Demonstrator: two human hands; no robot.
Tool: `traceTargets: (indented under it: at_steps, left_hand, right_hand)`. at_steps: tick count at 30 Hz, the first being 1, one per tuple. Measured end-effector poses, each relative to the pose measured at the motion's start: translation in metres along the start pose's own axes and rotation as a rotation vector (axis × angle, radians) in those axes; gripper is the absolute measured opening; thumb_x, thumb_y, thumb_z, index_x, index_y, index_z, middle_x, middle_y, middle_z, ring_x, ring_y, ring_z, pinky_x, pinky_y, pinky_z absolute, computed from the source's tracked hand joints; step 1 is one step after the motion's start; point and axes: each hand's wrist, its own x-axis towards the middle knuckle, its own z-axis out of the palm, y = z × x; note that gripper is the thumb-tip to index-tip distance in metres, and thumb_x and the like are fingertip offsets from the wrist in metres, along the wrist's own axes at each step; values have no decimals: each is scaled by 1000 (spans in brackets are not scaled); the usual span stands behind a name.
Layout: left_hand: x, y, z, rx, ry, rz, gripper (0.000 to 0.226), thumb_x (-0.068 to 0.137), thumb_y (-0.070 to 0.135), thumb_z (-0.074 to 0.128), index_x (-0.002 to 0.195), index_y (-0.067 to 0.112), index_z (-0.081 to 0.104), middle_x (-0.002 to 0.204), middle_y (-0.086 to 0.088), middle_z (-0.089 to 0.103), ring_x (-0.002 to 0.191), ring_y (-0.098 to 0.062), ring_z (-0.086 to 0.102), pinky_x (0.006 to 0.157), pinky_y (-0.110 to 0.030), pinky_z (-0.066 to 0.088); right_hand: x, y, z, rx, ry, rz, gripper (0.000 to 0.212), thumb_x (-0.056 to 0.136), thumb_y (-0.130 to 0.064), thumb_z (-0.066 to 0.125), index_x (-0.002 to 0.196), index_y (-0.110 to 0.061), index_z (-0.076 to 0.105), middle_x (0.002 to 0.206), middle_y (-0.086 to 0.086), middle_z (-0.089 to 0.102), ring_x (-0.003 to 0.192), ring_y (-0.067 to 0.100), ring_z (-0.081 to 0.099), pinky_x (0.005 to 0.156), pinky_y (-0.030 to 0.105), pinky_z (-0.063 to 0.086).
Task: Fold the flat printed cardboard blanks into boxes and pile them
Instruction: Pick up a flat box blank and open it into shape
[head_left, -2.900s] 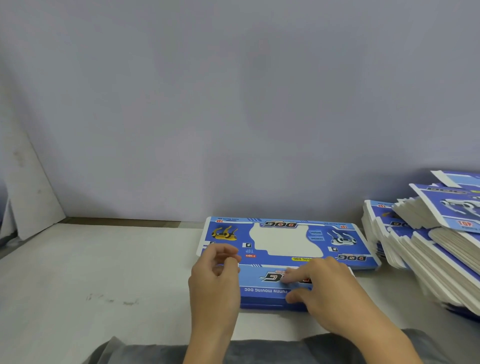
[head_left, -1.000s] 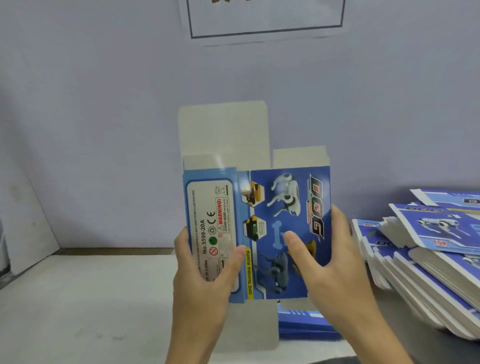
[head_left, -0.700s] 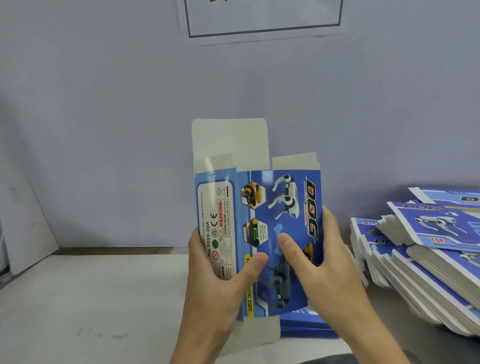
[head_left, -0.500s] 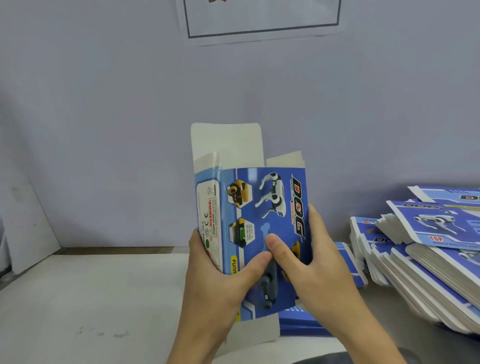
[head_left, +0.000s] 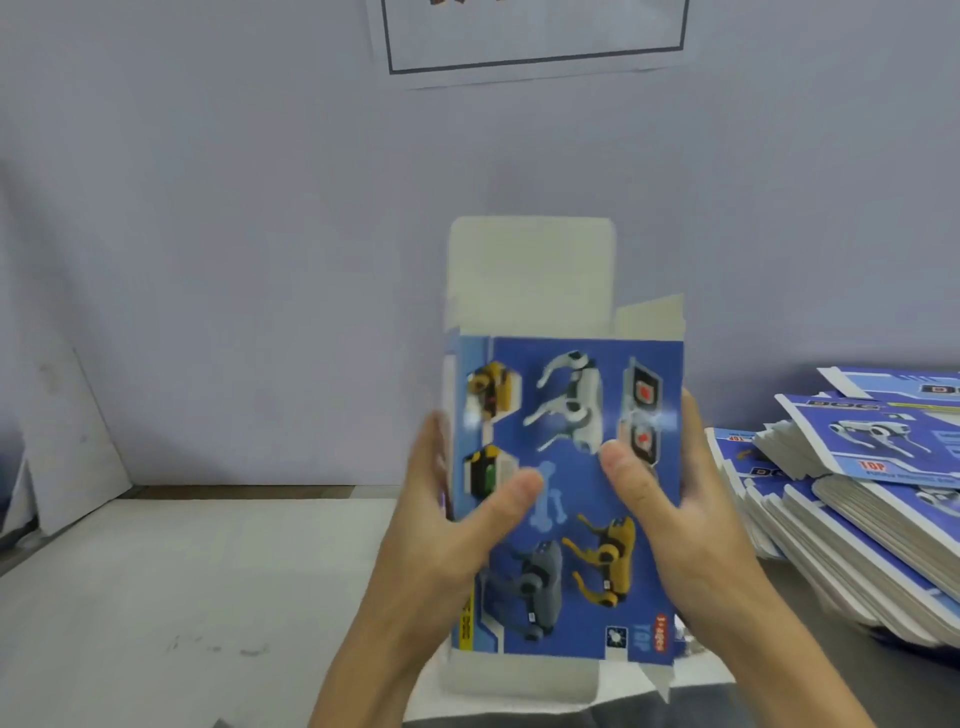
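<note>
My left hand (head_left: 441, 525): I am gripping the left edge of the box, thumb lying across its printed front, the other fingers wrapping behind where I cannot see them.
My right hand (head_left: 691, 519): I am gripping the right edge the same way, thumb pressing on the front panel, fingers curling round the side.
Box (head_left: 566, 493): I am holding it upright in the air between both hands, in front of my chest and above the table. It is showing a blue front panel printed with toy robot dogs, one white, one grey, one yellow, plus small inset pictures and the word TOP near the lower right. The picture is blurring slightly along its left side.
Top flaps (head_left: 530, 275): a tall plain grey flap is standing up above the panel, with a shorter one leaning beside it on the right.
Bottom flap (head_left: 519, 680): a plain flap is hanging down below the printed panel.
Table (head_left: 182, 582): a pale, scuffed surface is stretching out beneath and left of my hands.
Stack of flat blanks (head_left: 857, 509): blue printed blanks are lying in slumping piles to my right, well apart from the box.
Wall (head_left: 234, 234): a grey-lilac wall is standing behind everything.
Paper sheet (head_left: 535, 36): a sheet with a dark border is hanging on the wall above.
</note>
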Motion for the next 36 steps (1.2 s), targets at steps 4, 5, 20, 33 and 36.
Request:
traceTargets:
  at_steps: [4,5,20,33,36]
  left_hand:
    - [6,17,8,27,259,244,99,62,65,80,145,51,28,135,14,61,122,-13,62,97,-44,55]
    - [7,18,8,43,275,278,94,66,61,80,145,49,30,130,14,64,118,-12,65,95,-44,56]
    - [2,24,5,-70,-4,355,76,78,16,75,138,44,39,120,12,69,107,-13,70,76,-27,60]
    - [-2,23,20,-1,60,316,53,69,30,79,114,35,51,106,-8,71,87,-21,75,64,-26,60]
    - [-5,25,21,-83,37,291,45,81,43,79,116,32,53,92,1,71,82,-16,74,63,-24,59]
  right_hand:
    - [-3,-4,12,-11,-95,-32,68,82,-48,66,141,-56,33,119,-22,67,107,5,68,75,13,55]
    - [-3,-4,12,-5,-109,-34,69,84,-45,66,142,-55,31,120,-22,67,107,6,68,76,14,56]
    - [2,-13,11,-18,-69,-169,68,92,-19,53,149,-43,25,118,-36,61,110,-7,62,79,9,52]
    - [5,-33,0,-101,-80,-90,35,89,-28,56,123,-39,51,96,6,70,88,26,70,75,38,59]
    - [9,-38,-4,-34,-56,-6,27,90,-41,48,114,-33,58,92,12,70,84,29,70,73,46,57]
